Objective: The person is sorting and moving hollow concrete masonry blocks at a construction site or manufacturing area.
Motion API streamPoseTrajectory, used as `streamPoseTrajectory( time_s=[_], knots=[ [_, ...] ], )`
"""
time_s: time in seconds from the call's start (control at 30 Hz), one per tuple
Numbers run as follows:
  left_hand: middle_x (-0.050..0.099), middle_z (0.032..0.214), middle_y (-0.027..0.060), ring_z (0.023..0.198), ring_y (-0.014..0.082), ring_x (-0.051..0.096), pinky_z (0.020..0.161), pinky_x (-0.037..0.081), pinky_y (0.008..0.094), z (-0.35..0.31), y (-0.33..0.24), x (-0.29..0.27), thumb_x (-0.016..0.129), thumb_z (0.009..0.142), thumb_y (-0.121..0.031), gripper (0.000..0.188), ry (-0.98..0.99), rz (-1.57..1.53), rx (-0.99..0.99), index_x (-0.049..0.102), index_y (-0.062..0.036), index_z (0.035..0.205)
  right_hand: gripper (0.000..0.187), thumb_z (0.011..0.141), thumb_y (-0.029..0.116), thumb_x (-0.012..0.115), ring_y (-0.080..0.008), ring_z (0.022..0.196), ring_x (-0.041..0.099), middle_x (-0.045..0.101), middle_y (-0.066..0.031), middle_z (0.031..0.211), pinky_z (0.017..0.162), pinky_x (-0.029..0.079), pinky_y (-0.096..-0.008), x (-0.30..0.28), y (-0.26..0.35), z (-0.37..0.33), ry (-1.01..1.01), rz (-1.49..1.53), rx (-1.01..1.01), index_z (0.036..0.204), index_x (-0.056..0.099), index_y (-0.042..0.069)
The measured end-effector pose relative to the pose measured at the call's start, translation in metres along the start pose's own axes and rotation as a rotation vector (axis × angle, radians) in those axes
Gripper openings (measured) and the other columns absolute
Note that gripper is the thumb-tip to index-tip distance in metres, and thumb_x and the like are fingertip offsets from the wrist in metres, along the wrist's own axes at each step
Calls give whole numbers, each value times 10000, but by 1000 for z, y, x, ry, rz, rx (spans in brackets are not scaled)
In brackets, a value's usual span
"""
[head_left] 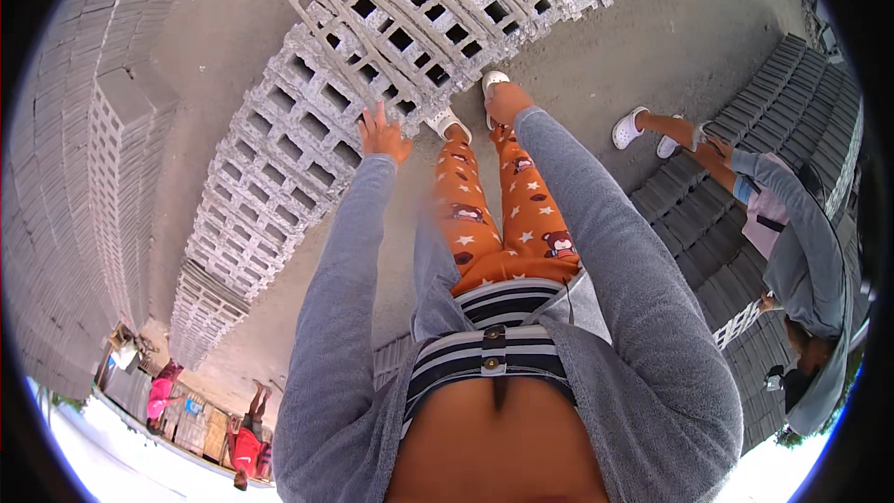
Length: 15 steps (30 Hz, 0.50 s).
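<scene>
Head view: a long row of grey hollow concrete blocks (307,98) stands on the ground (223,37), its cavities showing. At the row's near edge, the person's left hand (385,137) has its fingers spread, the fingertips beside a block; from here I cannot tell whether they touch it. The right hand (508,103), to the right of that same edge, is curled and overlaps a white clog (492,81); whether it pinches anything is hidden. The person wears grey sleeves (345,251) and orange patterned trousers (535,196). On the right, a co-worker (805,256) bends beside a darker stack (754,98). Beyond the row's lower left end appear two distant people (247,447).
</scene>
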<state>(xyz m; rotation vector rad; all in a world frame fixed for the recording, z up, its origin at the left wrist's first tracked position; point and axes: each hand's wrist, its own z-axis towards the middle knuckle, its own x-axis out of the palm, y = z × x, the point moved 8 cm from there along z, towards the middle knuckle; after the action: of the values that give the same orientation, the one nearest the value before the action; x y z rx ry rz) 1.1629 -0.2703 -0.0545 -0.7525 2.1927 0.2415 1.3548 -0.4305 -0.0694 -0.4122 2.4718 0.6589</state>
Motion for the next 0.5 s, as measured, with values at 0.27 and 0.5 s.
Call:
streamPoseTrajectory(
  time_s=[0.27, 0.5],
  knots=[
    [408, 1312, 202, 1279, 380, 315, 1057, 235, 510, 62, -16, -8, 606, 739, -258, 384, -71, 19, 27, 611, -48, 1060, 216, 788, 104, 544, -278, 1061, 513, 549, -97, 1070, 871, 415, -413, -43, 56, 76, -428, -349, -276, 1002, 572, 89],
    [498, 1176, 237, 1225, 404, 371, 1041, 243, 492, 54, -17, -16, 647, 708, -244, 448, -265, 9, -216, 479, 0, 1043, 252, 822, 112, 523, -264, 1199, 401, 475, -104, 1228, 1022, 295, -413, -35, 55, 80, -539, -578, -458, 1070, 563, 89]
  ],
)
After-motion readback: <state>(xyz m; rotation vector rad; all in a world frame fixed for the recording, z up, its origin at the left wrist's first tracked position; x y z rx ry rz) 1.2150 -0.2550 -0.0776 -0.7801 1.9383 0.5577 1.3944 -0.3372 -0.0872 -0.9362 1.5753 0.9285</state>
